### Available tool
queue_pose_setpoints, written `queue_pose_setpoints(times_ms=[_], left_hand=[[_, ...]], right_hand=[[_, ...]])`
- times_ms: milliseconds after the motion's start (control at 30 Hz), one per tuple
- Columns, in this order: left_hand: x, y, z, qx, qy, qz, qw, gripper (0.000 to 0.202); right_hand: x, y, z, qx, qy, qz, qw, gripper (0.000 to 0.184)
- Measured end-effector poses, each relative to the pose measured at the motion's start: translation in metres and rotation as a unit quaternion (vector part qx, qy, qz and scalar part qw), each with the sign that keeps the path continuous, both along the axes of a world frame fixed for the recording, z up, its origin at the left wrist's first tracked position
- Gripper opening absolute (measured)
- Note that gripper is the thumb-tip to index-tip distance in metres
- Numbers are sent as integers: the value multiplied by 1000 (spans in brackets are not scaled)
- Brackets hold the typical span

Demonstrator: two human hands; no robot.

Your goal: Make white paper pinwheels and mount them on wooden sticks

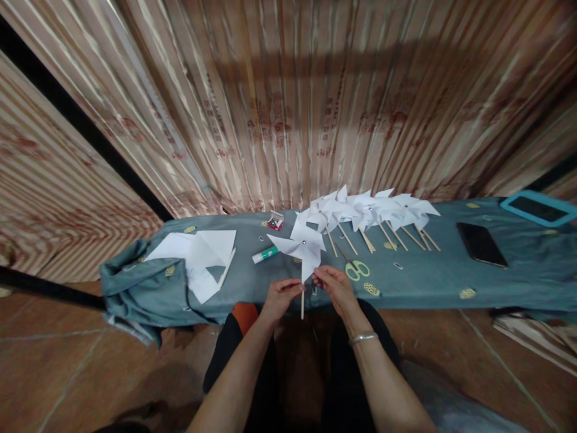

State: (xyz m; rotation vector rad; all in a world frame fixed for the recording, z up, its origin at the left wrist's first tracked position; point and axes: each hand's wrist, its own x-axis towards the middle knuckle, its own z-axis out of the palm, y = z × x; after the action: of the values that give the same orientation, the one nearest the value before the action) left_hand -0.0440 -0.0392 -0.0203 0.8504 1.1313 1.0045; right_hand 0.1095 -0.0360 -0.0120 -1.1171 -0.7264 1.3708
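A white paper pinwheel (306, 248) on a thin wooden stick stands up in front of me, with a small pin at its centre. My left hand (280, 299) is closed in a pinch on the stick, just under the paper. At the tip of the lowest blade, the fingers of my right hand (337, 287) are pinched together. A green and white glue stick (265, 254) lies left of the pinwheel. Scissors (357, 270) with light green handles rest to its right. Behind is a small red box (275, 221) of pins, its lid up.
Several finished pinwheels (370, 211) overlap in a row along the cloth's back edge. White paper sheets (211, 245) lie at the left. A dark phone (481, 243) and a blue-framed tablet (538, 208) lie at the right. A striped curtain (279, 108) hangs behind.
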Motion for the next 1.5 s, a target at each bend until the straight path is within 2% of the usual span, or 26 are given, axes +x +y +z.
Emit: queue_pose_setpoints(times_ms=[233, 333, 400, 533, 600, 767, 1233, 1500], left_hand=[[0, -2, 7, 10, -9, -19, 1000, 38], [-1, -2, 9, 14, 1, -19, 1000, 37], [-1, -3, 10, 10, 3, -12, 1000, 37], [-3, -4, 12, 13, 9, -33, 999, 36], [-4, -6, 13, 17, 18, -52, 998, 36], [-4, -6, 14, 12, 28, -66, 997, 36], [1, -2, 5, -4, 10, -23, 1000, 36], [4, -1, 5, -5, 9, -8, 1000, 38]], right_hand=[[-9, -1, 6, 10, -43, 60, 997, 33], [-4, 0, 4, 22, -71, 47, 996, 34], [4, 2, 1, 30, -66, -6, 997, 36], [23, 9, -7, 52, -45, -179, 981, 32], [29, 12, -10, 65, -50, -215, 973, 35], [30, 16, -16, 38, -26, -190, 981, 42], [18, 8, -7, 5, 17, -140, 990, 33], [12, 3, -3, -14, 64, -112, 992, 33]])
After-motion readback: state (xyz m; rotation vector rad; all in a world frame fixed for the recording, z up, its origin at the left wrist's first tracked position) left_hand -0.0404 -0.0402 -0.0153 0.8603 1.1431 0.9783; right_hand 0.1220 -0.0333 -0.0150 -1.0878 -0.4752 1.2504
